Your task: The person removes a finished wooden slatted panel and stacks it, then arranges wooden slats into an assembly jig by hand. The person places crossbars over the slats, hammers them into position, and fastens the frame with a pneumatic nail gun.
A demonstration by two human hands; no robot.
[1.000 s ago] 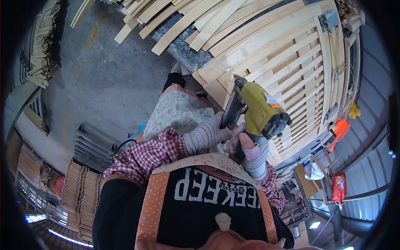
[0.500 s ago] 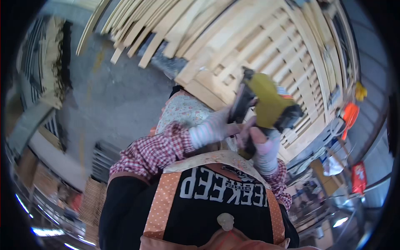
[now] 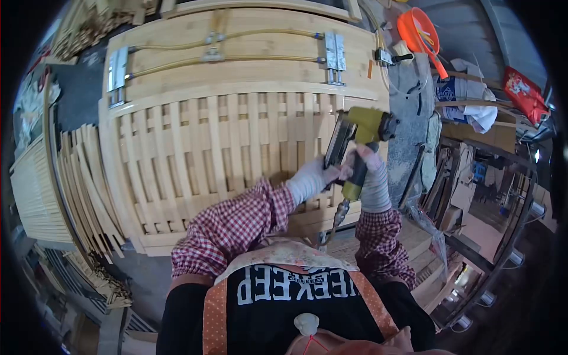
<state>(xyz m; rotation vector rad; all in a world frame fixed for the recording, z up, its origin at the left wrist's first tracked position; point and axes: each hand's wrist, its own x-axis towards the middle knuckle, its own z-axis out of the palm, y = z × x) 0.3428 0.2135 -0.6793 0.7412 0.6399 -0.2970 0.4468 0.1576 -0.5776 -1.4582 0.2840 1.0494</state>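
A yellow-green pneumatic nail gun with a black magazine is held in front of my chest, above the right part of a slatted wooden panel. My right hand, in a pale striped glove with bare fingertips, is closed round its handle. My left hand, gloved alike, grips the lower end of the magazine; its fingertips partly overlap the right hand's. From the handle's base a metal air fitting runs down toward my apron. The gun's nose end is pointed away from me.
Two metal clamps joined by yellow hoses lie across the panel's far board. Thin wooden strips are stacked at left. An orange basket and a red bag are at the far right. A metal-framed rack stands at right.
My view has swung round so the slatted panel lies straight ahead. The nail gun stays in both hands, now seen more sharply, with its handle and air fitting showing.
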